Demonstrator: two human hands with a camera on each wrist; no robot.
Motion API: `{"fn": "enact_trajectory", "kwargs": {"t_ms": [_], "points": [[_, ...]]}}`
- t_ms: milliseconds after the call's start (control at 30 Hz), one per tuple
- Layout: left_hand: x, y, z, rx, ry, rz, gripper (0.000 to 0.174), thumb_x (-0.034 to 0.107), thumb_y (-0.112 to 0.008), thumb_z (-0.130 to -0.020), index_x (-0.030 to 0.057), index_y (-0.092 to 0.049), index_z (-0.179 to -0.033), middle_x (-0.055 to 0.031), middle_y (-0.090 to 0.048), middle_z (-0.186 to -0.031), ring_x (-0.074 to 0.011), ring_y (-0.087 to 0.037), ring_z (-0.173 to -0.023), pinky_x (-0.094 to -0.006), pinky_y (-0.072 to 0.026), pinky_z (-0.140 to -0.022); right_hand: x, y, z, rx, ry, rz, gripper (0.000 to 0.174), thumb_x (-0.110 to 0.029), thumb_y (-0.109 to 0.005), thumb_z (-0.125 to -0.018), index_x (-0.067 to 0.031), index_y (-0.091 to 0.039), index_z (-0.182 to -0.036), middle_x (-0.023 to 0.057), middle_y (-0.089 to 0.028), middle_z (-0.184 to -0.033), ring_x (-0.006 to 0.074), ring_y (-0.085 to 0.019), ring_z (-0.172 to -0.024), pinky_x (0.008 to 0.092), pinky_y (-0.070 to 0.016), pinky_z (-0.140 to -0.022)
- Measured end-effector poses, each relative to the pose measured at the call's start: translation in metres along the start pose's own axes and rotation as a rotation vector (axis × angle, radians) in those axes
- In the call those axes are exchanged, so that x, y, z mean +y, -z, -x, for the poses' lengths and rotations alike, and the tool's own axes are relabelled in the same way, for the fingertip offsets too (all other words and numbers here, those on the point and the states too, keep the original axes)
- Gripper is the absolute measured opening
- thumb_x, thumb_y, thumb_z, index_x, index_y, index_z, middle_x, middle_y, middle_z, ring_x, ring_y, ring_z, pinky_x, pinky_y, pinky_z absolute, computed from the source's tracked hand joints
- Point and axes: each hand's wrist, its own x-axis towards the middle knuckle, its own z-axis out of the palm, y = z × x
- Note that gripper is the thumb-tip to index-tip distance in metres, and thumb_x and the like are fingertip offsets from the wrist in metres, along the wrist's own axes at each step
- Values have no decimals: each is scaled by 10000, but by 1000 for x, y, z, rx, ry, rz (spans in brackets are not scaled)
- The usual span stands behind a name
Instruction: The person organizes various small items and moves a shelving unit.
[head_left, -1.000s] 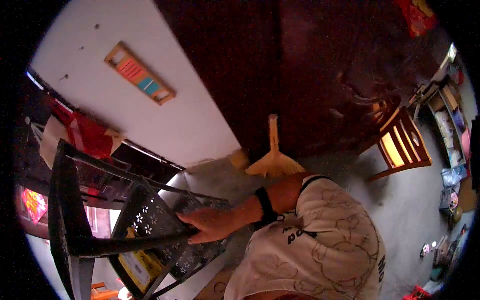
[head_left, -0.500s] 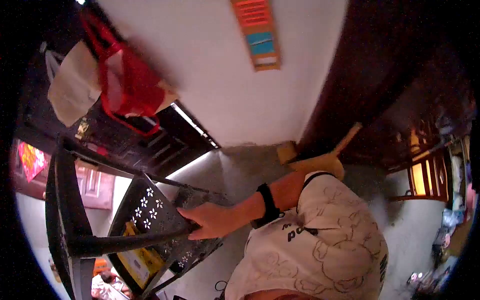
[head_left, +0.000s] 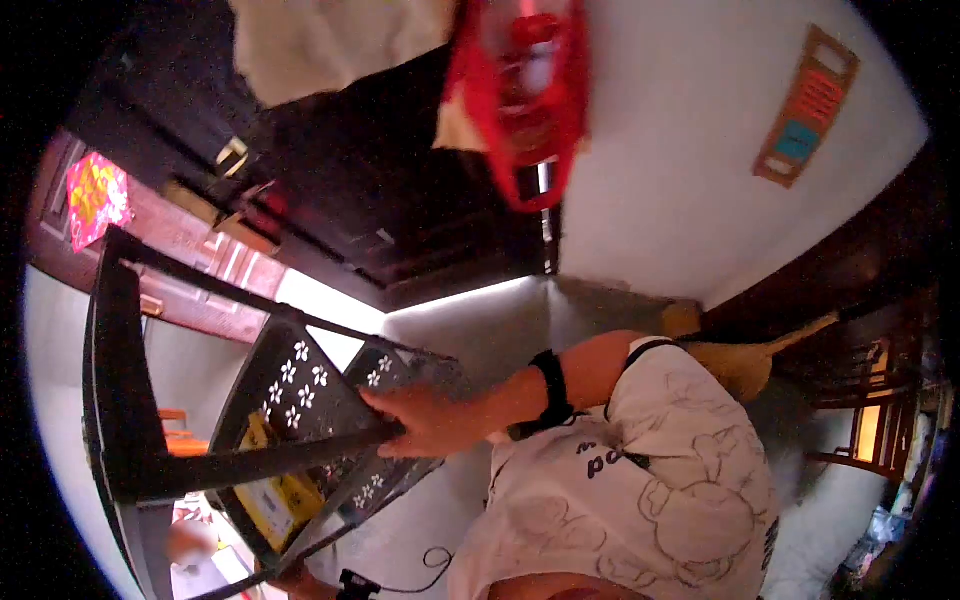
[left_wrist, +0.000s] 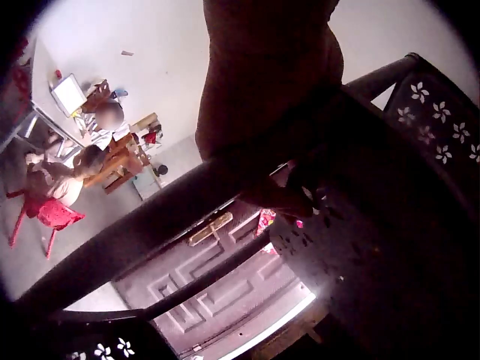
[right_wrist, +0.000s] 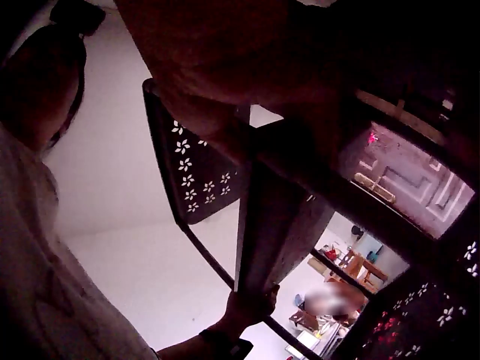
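A black rack with white flower-shaped cutouts in its panels stands tilted at the left of the head view. My right hand grips the end of its upper rail, fingers wrapped round the bar. At the bottom edge, my left hand holds the rack's lower side, mostly cut off there. In the right wrist view, that left hand clasps the far end of a broad dark bar. Deep shadow covers much of the left hand in the left wrist view. A yellow packet lies inside the rack.
A dark door with a red bag hanging on it rises ahead. To the right are a straw broom and a wooden chair. Beyond the rack, people sit near a table; a red stool is there.
The head view has swung left, so door, bag, wall hanging and broom shift rightward. The rack stays in my right hand's grip. My left hand now shows at the bottom edge.
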Motion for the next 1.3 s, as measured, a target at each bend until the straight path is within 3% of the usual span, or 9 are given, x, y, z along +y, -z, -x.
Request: {"fn": "enact_trajectory", "kwargs": {"t_ms": [67,133,200,333,467,533,867,1100,1300], "points": [[7,14,-13,-27,-16,19,423,268,-553,-794,-10,-502,-1109,-150,-581,-999,-295,-551,-943,-402,-472,-791,0,-8,-20,-81,-38,-38,680,-278,-644,-705,63,-349,-1214,248,-585,-891,362,-589,-838,412,-475,-750],[11,7,-33,50,98,-98,508,425,-490,-806,32,-494,-1129,-145,-503,-1141,-304,-499,-1050,-438,-461,-824,10,-24,-43,-68,-23,28,735,-284,-648,-709,93,-307,-1239,243,-587,-889,363,-593,-825,407,-481,-736],[11,7,-53,77,91,-79,505,424,-492,-807,35,-494,-1129,-142,-500,-1145,-303,-495,-1054,-438,-456,-829,17,-38,-64,11,78,-61,747,-290,-653,-713,96,-296,-1244,238,-592,-853,366,-600,-790,410,-486,-715],[9,10,-98,121,45,-32,497,421,-494,-808,42,-496,-1129,-138,-495,-1154,-300,-487,-1061,-439,-446,-840,10,-47,-108,-141,-25,-1,754,-277,-652,-713,110,-277,-1241,239,-591,-847,349,-604,-788,399,-483,-693],[-5,1,-154,171,29,-14,489,418,-497,-810,48,-497,-1129,-134,-489,-1163,-297,-480,-1069,-440,-437,-851,24,-74,-172,-70,48,-100,739,-248,-642,-710,107,-274,-1244,238,-589,-827,343,-606,-769,401,-480,-674],[-12,-6,-186,185,20,-8,485,417,-499,-810,52,-498,-1129,-131,-487,-1167,-296,-476,-1073,-441,-432,-856,31,-85,-206,-105,35,-67,709,-198,-642,-720,48,-287,-1283,220,-581,-819,289,-611,-757,349,-465,-650],[-19,6,-210,271,21,8,466,411,-506,-814,68,-502,-1130,-120,-474,-1189,-289,-457,-1092,-444,-407,-883,29,-107,-236,-230,82,-172,605,-183,-592,-743,-30,-314,-1259,201,-581,-886,319,-590,-790,372,-457,-664],[-15,28,-216,317,22,25,453,406,-511,-816,80,-504,-1130,-113,-464,-1204,-285,-443,-1105,-445,-390,-901,28,-115,-247,-206,38,-116,714,-192,-599,-729,-12,-248,-1324,228,-587,-884,351,-593,-778,382,-473,-686],[-6,48,-214,357,6,48,442,402,-515,-818,89,-506,-1130,-106,-457,-1217,-281,-432,-1117,-447,-375,-917,30,-124,-261,-193,-10,-146,684,-194,-618,-708,61,-318,-1268,236,-582,-932,323,-596,-828,352,-474,-723]]}}
